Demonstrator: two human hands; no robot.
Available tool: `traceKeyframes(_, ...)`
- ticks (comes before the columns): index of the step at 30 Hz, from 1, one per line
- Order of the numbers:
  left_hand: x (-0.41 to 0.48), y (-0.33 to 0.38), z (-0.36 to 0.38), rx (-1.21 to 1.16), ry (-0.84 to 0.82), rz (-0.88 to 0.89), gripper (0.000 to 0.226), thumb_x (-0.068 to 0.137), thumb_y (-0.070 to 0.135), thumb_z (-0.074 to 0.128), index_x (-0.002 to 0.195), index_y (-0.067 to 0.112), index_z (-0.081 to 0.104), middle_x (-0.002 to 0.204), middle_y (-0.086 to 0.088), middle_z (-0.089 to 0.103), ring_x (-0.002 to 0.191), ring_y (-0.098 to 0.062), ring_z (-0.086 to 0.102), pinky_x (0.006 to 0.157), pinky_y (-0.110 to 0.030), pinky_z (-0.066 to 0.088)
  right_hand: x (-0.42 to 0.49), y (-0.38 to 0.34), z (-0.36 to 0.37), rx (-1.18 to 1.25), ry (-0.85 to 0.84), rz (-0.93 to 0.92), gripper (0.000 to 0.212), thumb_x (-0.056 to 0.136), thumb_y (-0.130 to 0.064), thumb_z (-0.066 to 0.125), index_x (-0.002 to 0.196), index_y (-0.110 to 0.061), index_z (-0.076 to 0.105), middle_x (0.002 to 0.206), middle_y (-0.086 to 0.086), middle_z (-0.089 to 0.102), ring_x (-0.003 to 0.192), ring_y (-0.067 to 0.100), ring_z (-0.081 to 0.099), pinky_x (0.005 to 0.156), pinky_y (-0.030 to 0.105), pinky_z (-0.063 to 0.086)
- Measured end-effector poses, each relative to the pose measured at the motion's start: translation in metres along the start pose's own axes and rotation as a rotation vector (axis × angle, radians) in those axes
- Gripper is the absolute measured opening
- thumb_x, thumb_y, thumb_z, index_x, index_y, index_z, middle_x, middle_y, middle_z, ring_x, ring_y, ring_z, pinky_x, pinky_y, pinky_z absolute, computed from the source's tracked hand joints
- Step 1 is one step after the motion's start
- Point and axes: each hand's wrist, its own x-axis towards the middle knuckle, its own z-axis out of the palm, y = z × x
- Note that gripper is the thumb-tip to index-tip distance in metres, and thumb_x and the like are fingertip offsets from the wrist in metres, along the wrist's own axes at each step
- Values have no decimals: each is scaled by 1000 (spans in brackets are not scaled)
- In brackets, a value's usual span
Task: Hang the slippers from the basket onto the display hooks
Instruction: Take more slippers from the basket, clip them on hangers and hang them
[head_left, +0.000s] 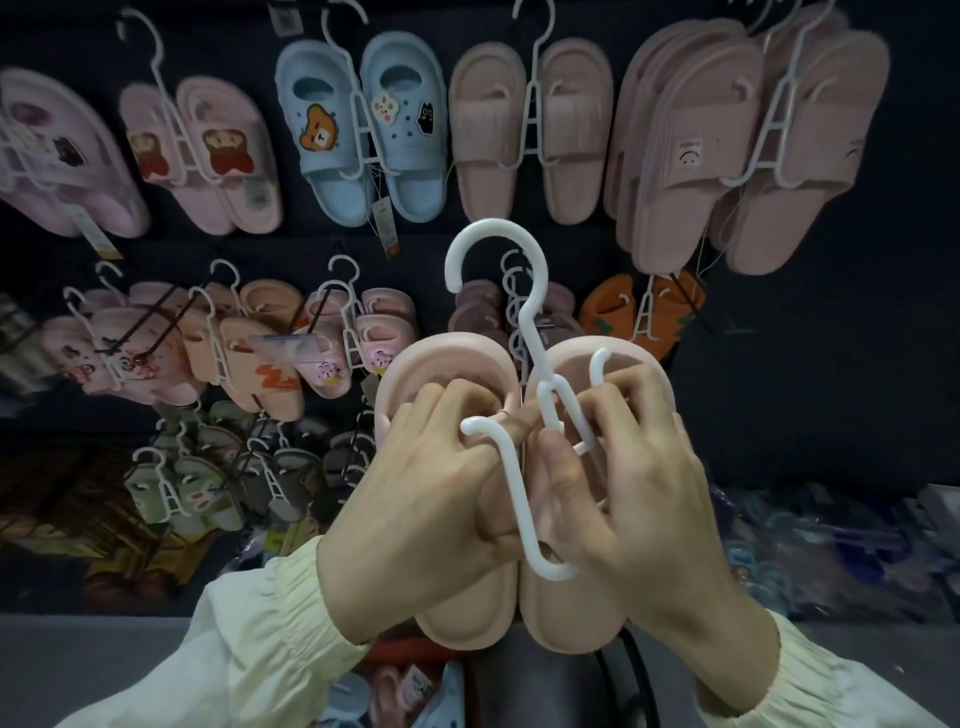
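Pink slippers (470, 613) (a pair) on white hanger (524, 415)

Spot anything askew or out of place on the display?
Nothing damaged. The peach pairs lower left hang bunched and tilted, unlike the beige pair above, which hangs straight. Wide lens may exaggerate this. The held pink pair isn't hung yet.

Hung pairs are crowding the wall: blue slippers (358, 130), beige slippers (524, 130) and pink slippers (753, 156) are filling the upper row side by side. Clustered hangers (511, 296) are sitting right behind the white hanger (511, 499) of the held pair (467, 618). Bare dark panel (810, 374) is lying open right of the orange slippers (613, 312).
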Motion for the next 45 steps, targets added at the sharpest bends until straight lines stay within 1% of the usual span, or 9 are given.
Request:
traceKeyframes(3,-2,-2,5,-24,-4,103,90,67,53,81,145,20,48,118,-3,50,100,-24,46,80,-44,47,-6,4,-3,-6,-1,12,12,96,-42,45,92,-32,47,98,-12,40,82,11,45,70,33,44)
traceKeyframes(8,0,-16,4,-54,-28,69,118,62,40,90,156,11,26,132,-1,44,117,-23,42,103,-38,43,-12,20,-15,7,5,61,13,95,-41,49,88,-30,49,99,-13,39,84,12,48,72,36,44)
traceKeyframes(12,3,-25,-2,-88,-67,20,114,65,52,82,156,11,27,134,1,51,122,-20,45,108,-27,33,-22,30,-17,35,-70,85,11,95,-43,51,88,-40,43,99,-16,38,85,10,50,69,37,45)
traceKeyframes(18,8,-27,-3,-97,-60,17,110,65,77,62,151,16,33,125,7,59,112,-15,51,102,-27,38,-33,37,-11,-36,-198,71,14,94,-48,50,89,-42,38,100,-15,36,90,1,43,74,23,34)
traceKeyframes(22,10,-30,-3,-156,-47,1,107,59,76,65,145,16,44,126,10,58,118,-15,51,105,-33,41,-35,41,-9,-64,-264,68,17,93,-50,50,86,-39,40,101,-14,37,89,2,38,73,22,33)
traceKeyframes(29,9,-13,-2,-343,-23,-106,138,51,76,69,159,21,4,130,12,52,118,-7,48,96,2,26,-32,41,-2,-60,-234,134,17,92,-51,51,86,-38,41,99,-19,33,84,4,42,67,24,37)
traceKeyframes(36,8,-1,9,-264,9,54,132,63,68,72,158,7,5,128,18,46,113,-8,50,102,-7,30,-16,36,5,-41,-109,223,26,92,-50,48,89,-25,56,99,-13,40,86,9,46,69,38,47)
traceKeyframes(41,4,-2,15,-155,-4,102,125,68,66,73,157,6,9,133,2,48,115,-19,51,99,-43,47,-6,34,5,-60,-88,240,23,95,-48,50,91,-26,55,101,-13,42,86,11,48,73,43,49)
traceKeyframes(45,1,1,19,-47,-54,105,128,66,69,75,159,9,9,142,-3,38,127,-20,42,99,-42,46,1,30,8,-56,-77,218,21,96,-47,50,91,-27,53,101,-12,43,85,11,48,74,40,48)
